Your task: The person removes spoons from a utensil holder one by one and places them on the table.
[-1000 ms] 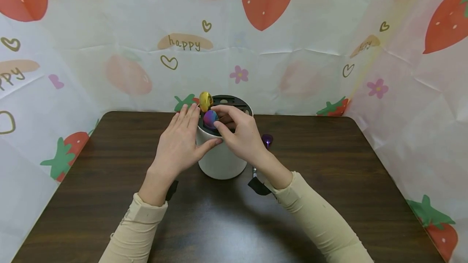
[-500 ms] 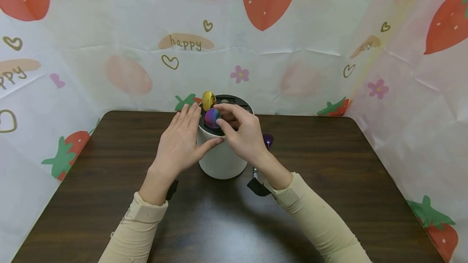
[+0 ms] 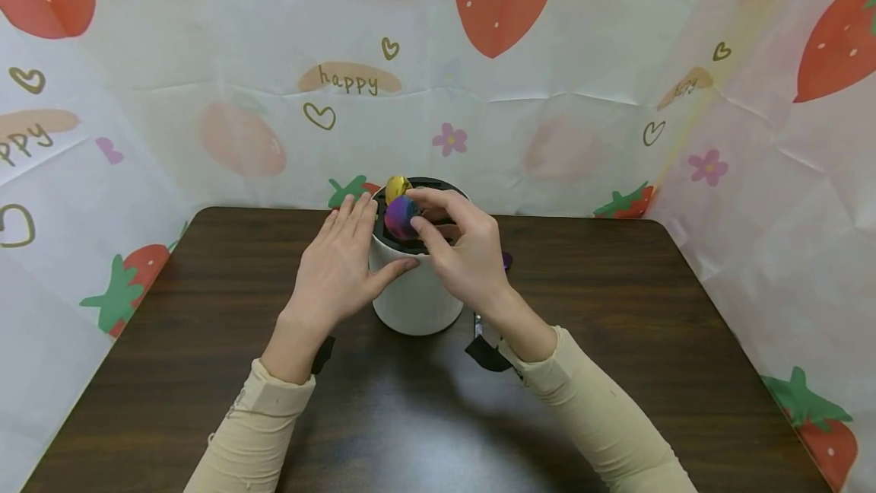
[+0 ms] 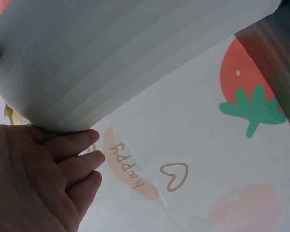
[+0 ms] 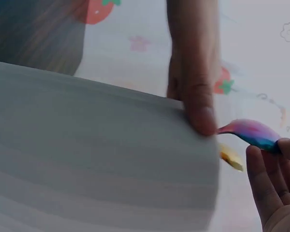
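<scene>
A white cylindrical utensil holder (image 3: 417, 303) with a black slotted top stands on the table. My right hand (image 3: 468, 249) pinches the purple-blue iridescent bowl of a spoon (image 3: 402, 217) between thumb and fingers, over the holder's top. Its handle is hidden in the head view; in the right wrist view the spoon (image 5: 251, 133) slants down to the holder's rim. Close behind it, a gold spoon (image 3: 397, 187) rises from the holder. My left hand (image 3: 335, 268) rests on the holder's left side, fingers straight, thumb across the front.
On the dark wooden table (image 3: 588, 280), a purple spoon (image 3: 507, 260) lies right of the holder, mostly covered by my right hand. A white strawberry-print cloth (image 3: 260, 36) hangs right behind and beside the table.
My right hand has shifted slightly right and up with the iridescent spoon. The gold spoon has leaned a little to the right and is now partly covered. My left hand stays put.
</scene>
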Demonstrator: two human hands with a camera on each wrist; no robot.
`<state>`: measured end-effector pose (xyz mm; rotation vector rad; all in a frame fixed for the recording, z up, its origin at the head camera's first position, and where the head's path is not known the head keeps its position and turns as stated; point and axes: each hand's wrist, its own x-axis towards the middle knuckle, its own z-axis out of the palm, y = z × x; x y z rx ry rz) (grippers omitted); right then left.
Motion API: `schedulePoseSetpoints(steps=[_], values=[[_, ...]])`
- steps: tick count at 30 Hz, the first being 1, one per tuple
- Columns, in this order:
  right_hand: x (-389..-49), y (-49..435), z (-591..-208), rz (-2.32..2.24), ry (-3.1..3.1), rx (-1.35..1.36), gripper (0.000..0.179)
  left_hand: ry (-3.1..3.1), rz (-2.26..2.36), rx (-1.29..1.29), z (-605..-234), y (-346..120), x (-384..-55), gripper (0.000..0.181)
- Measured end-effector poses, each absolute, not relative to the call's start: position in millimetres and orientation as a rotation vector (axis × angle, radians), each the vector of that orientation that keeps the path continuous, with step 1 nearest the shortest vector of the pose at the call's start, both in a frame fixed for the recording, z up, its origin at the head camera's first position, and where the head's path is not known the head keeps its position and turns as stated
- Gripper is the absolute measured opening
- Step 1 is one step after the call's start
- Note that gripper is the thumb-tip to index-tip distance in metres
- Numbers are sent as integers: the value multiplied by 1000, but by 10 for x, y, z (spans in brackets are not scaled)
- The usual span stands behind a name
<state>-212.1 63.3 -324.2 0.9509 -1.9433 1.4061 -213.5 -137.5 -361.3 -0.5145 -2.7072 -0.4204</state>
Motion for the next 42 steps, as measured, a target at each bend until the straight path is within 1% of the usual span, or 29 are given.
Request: schedulePoseSetpoints(steps=[13,27,42], values=[[-1971,743,-3009,1441,-1776,934,28,-2730,-404,-498,-3606,-1359,-2149,110],[-1855,858,-2852,1582,-1569,904,32,-2768,-394,-491,-3593,-1359,-2152,111],[-1837,978,-2737,1741,-1486,846,32,-2775,-392,-488,-3599,-1363,-2154,111]])
